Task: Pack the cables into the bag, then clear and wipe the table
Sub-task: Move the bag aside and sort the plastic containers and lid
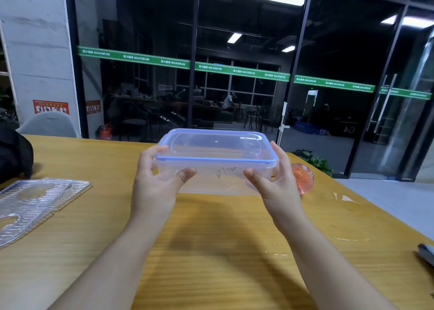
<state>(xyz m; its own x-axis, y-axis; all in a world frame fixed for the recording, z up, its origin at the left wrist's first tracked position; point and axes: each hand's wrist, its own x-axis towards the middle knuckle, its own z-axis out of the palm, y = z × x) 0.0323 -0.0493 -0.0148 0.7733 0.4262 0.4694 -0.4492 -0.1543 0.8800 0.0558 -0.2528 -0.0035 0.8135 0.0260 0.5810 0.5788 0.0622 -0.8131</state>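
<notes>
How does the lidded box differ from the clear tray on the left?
The lidded box is deep, has a blue-rimmed lid, and is held off the table between the left hand and the right hand. The clear tray is flat, ribbed, has no coloured trim, and lies untouched on the table. Both are transparent plastic.

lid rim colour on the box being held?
Blue rim on the clear lid, box also clear; head view.
</notes>
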